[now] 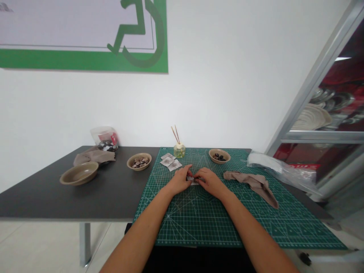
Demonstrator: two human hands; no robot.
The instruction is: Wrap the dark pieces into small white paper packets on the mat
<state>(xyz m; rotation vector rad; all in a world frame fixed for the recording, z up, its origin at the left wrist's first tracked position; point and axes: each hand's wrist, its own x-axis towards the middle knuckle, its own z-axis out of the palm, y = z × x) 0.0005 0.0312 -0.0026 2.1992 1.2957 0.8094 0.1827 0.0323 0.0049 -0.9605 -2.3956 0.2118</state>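
Near the middle of the green cutting mat (pixel 199 227), my left hand (pixel 181 180) and my right hand (pixel 211 182) meet with bent fingers. Between their fingertips is a small whitish packet (pixel 194 182), pinched from both sides and mostly covered by the fingers. Just beyond my left hand lie several similar flat, pale square packets (pixel 174 165) with greyish contents, partly overlapping. To the right of my right hand, a crumpled brown cloth (pixel 253 181) rests on the mat.
Behind the hands stand a reed diffuser (pixel 179 150) and a bowl of dark pieces (pixel 219 156). Leftward are a bowl of brownish pieces (pixel 139 161), a wide shallow bowl (pixel 79 173), another cloth (pixel 93 155) and a clear jar (pixel 104 137). Plastic wrap (pixel 281 170) lies at right.
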